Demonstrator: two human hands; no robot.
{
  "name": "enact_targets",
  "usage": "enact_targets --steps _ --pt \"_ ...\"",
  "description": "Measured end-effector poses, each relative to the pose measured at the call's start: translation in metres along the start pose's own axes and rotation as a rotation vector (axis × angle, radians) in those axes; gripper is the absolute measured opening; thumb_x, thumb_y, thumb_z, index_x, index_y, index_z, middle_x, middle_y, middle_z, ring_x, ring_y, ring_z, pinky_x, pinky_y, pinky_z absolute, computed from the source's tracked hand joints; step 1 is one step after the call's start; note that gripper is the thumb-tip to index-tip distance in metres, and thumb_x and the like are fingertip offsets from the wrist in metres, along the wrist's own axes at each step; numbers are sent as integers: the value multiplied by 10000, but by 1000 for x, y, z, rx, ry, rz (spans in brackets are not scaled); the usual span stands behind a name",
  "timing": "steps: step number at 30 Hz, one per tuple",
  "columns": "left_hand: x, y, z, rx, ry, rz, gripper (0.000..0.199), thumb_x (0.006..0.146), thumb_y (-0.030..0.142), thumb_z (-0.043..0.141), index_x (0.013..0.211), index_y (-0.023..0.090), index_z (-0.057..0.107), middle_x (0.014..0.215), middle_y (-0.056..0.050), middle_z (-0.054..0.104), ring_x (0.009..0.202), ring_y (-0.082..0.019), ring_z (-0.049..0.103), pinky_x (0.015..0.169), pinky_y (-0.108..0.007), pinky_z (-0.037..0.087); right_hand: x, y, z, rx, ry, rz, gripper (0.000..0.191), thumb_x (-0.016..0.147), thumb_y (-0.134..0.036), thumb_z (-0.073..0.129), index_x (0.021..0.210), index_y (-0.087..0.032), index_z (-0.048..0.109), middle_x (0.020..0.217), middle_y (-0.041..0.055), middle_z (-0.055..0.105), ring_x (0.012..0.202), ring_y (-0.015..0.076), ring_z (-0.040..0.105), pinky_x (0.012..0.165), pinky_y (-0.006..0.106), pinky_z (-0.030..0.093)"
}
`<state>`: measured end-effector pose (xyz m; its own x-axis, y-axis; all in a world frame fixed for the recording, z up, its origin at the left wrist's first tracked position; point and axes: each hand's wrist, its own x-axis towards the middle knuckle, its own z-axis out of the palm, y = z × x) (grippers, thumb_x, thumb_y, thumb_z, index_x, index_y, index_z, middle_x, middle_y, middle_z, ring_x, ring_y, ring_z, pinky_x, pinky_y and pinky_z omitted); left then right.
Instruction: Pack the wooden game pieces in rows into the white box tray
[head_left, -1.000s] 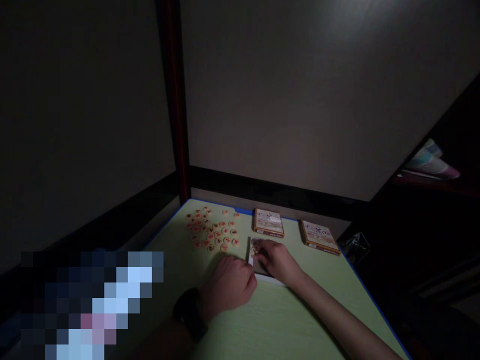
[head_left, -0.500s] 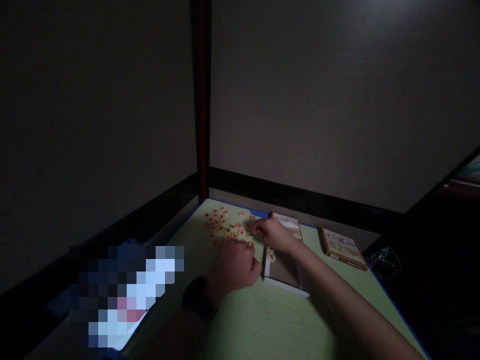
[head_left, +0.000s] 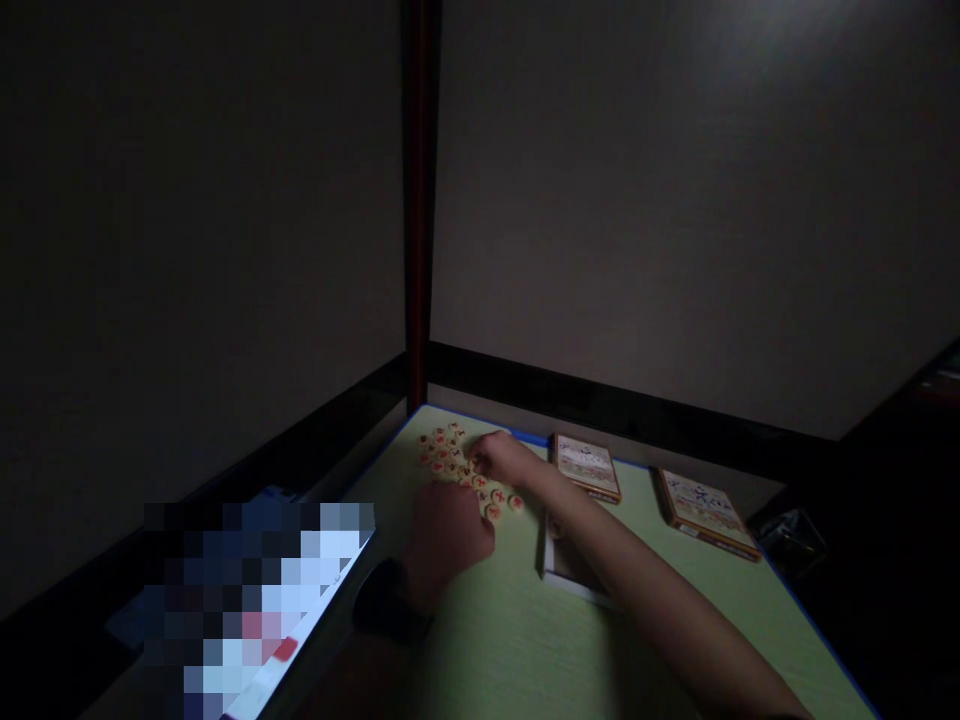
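Observation:
Several round wooden pieces (head_left: 439,452) with red or dark characters lie in a loose cluster on the green table (head_left: 510,625). My right hand (head_left: 501,458) reaches over the far right part of the cluster, fingers curled down onto the pieces; what they hold is hidden. At the near side of the cluster is my left hand (head_left: 450,535), with a dark band on its wrist and its fingers folded; anything in it is out of sight. Under my right forearm sits a shallow open box (head_left: 574,575), partly covered, with a piece in its left part.
Behind the open box lies a printed box (head_left: 586,465); another printed box (head_left: 705,508) is farther right. A bright, pixelated surface (head_left: 300,590) is beyond the left table edge. Dark walls stand behind the table.
My right hand has moved left, away from the open box and over the cluster. My left hand has shifted slightly left. Several pieces now lie in different spots, and the view has shifted slightly.

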<state>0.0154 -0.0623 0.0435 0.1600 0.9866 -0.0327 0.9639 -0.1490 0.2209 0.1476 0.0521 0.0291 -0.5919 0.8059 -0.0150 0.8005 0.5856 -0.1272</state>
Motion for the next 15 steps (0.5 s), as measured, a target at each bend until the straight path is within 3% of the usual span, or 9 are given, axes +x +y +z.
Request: enact_targets --steps 4,9,15 --pt "-1 -1 1 4 -35 1 325 827 284 529 961 111 768 950 -210 743 893 -315 702 760 -371 496 1 -6 1 -67 -14 11 196 829 -91 570 904 -165 734 927 104 753 873 211 675 708 251 413" --pt "-3 -1 1 50 -36 45 306 815 271 539 943 115 769 964 -193 748 915 -294 696 796 -358 497 -10 -13 -7 -25 87 55 250 859 -111 549 1084 -163 645 968 97 730 871 192 654 687 243 377" --pt "-3 -5 0 63 -45 66 318 813 276 542 965 110 766 984 -205 744 926 -308 702 788 -371 513 -45 -20 -13 146 116 23 163 827 -82 585 955 -169 637 792 29 671 719 145 593 633 225 343"
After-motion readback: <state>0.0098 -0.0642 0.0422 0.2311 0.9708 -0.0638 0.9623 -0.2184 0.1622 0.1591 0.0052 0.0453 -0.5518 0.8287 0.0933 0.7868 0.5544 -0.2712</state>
